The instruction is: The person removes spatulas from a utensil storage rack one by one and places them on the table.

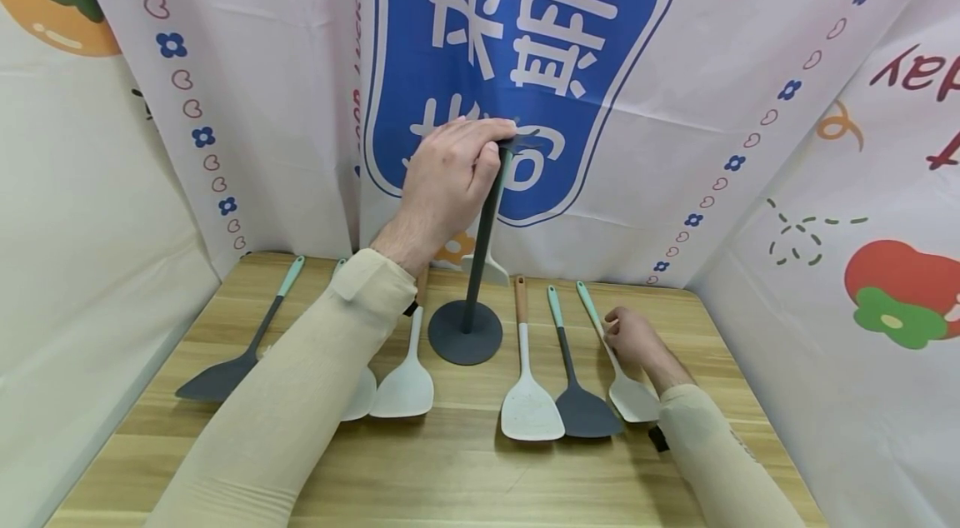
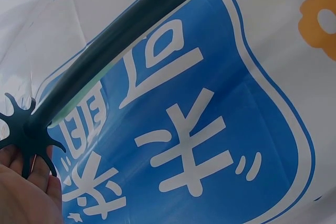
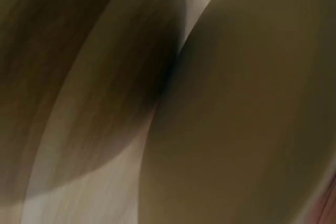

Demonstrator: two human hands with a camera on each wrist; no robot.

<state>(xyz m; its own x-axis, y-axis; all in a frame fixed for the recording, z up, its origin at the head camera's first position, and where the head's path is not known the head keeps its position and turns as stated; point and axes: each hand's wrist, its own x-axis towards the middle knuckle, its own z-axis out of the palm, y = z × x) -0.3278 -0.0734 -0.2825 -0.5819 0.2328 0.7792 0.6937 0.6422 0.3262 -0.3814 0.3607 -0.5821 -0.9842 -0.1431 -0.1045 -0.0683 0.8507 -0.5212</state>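
Note:
My left hand grips the hooked top of a dark upright utensil stand; its curved hooks show beside my fingertips in the left wrist view. Behind the pole hangs a utensil with a mint handle and a pale head. At the right, my right hand is beside the handle of a white spatula with a mint grip. Its fingers are loosely bent, and the handle shows uncovered along them. The right wrist view is dark and blurred, filled mostly by a broad brownish shape.
Right of the stand lie a wooden-handled white spatula and a dark spatula. Left of it are another wooden-handled white spatula, a white one partly behind my forearm, and a dark one. Printed cloth surrounds the wooden table.

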